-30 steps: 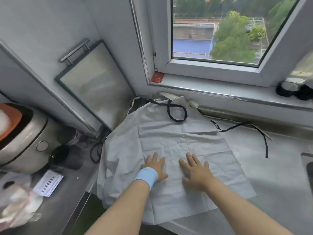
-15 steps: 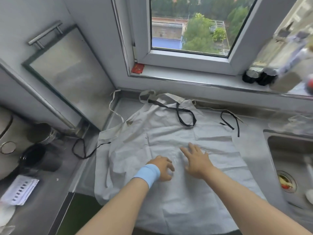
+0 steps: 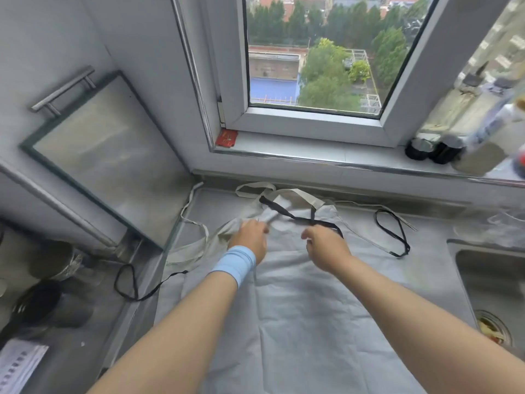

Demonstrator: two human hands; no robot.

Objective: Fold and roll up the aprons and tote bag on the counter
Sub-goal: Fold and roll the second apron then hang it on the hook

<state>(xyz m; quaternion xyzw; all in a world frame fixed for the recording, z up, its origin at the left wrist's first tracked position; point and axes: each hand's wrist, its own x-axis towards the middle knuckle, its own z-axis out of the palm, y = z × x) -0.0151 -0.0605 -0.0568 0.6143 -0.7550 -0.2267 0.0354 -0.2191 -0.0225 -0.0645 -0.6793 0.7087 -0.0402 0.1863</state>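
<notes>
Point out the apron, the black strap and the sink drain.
apron point(image 3: 298, 302), head view, bare cloth between the forearms.
black strap point(image 3: 393, 237), head view, loop right of the hands.
sink drain point(image 3: 493, 329), head view, its strainer.

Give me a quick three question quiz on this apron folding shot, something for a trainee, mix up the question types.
1. True or false: both hands are at the bib end of the apron, the end toward the window.
2. Which hand wears the light blue wristband? A) left B) right
3. Fill in: the black strap runs to the ____ hand.

Key:
1. True; the left hand and right hand are at the apron's top edge.
2. A.
3. Right.
</notes>
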